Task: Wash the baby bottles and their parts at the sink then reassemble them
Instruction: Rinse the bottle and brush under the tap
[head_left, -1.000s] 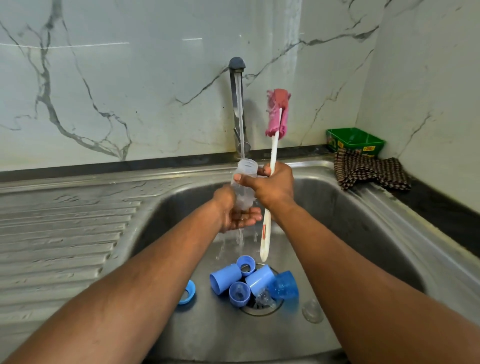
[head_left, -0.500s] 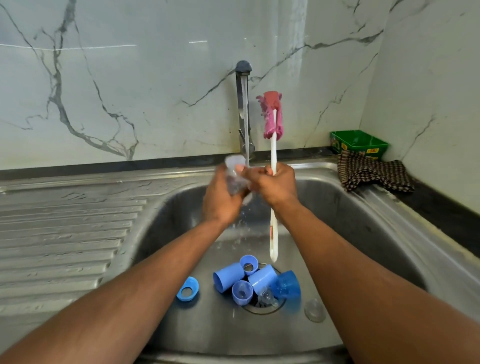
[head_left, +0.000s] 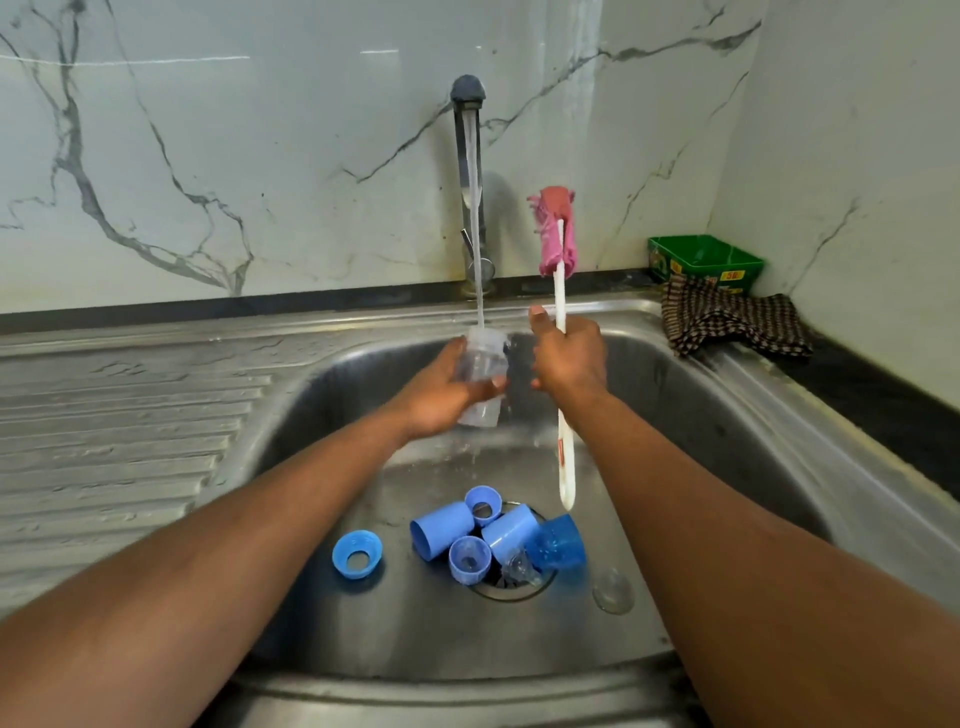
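Under the running tap (head_left: 467, 93) your left hand (head_left: 441, 395) grips one clear bottle (head_left: 480, 374), your right hand (head_left: 569, 358) clutches the brush (head_left: 558, 291); blue parts (head_left: 493, 535) lie unwashed in the sink (head_left: 727, 415), reassembly not begun

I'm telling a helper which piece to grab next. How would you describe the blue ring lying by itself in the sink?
Start at the drain in the floor of the steel sink, where blue caps and collars lie heaped. Look left of that heap: the blue ring lies alone, touching none of them. It is flat and disc-like with a round hole through its middle.
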